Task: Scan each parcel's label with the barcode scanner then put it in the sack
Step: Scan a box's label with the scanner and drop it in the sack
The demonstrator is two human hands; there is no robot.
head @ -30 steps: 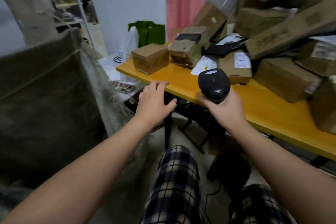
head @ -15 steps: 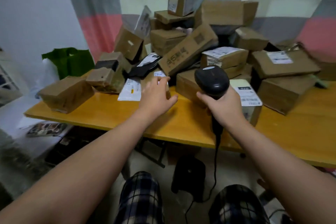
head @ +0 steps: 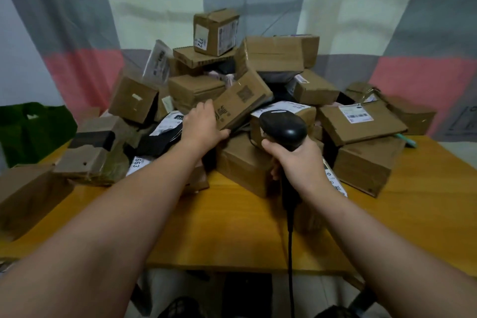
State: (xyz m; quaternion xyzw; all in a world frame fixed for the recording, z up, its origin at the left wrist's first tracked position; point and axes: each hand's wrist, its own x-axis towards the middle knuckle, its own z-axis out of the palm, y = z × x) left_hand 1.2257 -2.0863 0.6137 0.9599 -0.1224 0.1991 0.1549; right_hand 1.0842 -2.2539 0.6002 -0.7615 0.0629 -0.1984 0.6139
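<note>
**Box (head: 242,100) gripped at its near end by the left hand (head: 202,129); scanner (head: 282,126) clasped in the right hand (head: 302,162).**
The box is lodged tilted in the middle of the pile (head: 196,88). The thumb is set under its lower edge and the fingers over its top, probably so it can be drawn out. The scanner is held by its handle, head toward the pile, and its cord (head: 290,253) is hung over the table (head: 232,227) edge. Open room is found only on the near table. The sack is not in view. The top box (head: 215,31) may be unsettled by a pull.
</note>
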